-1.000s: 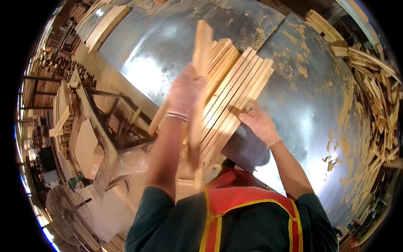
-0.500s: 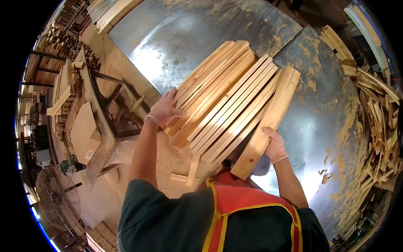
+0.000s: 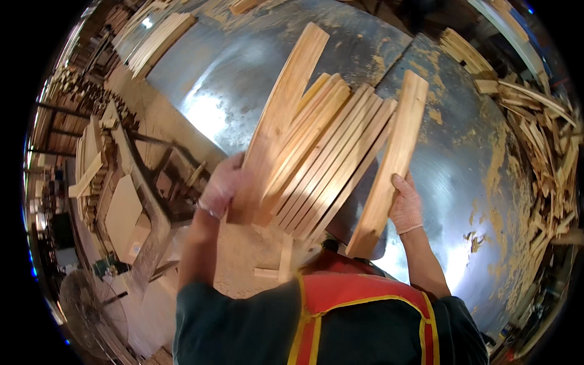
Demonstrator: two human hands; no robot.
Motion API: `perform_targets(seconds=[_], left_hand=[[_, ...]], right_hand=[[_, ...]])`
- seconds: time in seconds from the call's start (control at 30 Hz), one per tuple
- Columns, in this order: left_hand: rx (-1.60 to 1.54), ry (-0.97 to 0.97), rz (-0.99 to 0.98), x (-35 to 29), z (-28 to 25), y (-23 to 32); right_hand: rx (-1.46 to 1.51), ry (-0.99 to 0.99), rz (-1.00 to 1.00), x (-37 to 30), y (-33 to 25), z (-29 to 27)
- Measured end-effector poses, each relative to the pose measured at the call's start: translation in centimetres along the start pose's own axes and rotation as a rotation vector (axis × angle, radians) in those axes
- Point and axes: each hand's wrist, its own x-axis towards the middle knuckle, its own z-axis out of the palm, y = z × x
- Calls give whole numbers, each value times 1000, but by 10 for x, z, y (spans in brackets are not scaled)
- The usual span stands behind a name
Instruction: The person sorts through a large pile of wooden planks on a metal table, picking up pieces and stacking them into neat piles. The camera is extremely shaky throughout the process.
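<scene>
The left hand (image 3: 224, 187), in a thin pale glove, is gripping the lower end of a long wooden slat (image 3: 281, 118), its fingers curled around the board's left edge, and is lifting that slat so it is sticking up past the others toward the far side of the metal table (image 3: 231, 79). The right hand (image 3: 405, 205), gloved the same way, is clasping a shorter, wider board (image 3: 391, 163) along its right edge, fingers wrapped over the wood, holding it tilted near the middle of the table. Between the two hands a fanned bundle of slats (image 3: 328, 159) is leaning side by side, touching one another. Sawdust (image 3: 511, 158) is lying across the table's right part, and a heap of offcuts (image 3: 547, 152) is crowding its right edge. Another stack of slats (image 3: 159, 41) is resting at the far left corner.
</scene>
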Motion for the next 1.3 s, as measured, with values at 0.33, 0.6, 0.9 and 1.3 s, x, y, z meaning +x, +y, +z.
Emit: perform_targets(seconds=[0.33,0.6,0.9,1.3], left_hand=[[1197,176,177,-55,141,-54],[1574,141,416,-51,186,-61],[1660,109,428,-64,200,-70],[1733,222,441,-69,228,-83]], right_hand=[[-802,-139,248,-7,35,57],[-1004,-137,-12,-4,74,44],[-793,-249,146,-80,45,-18],[-380,606,131,-332,72,-295]])
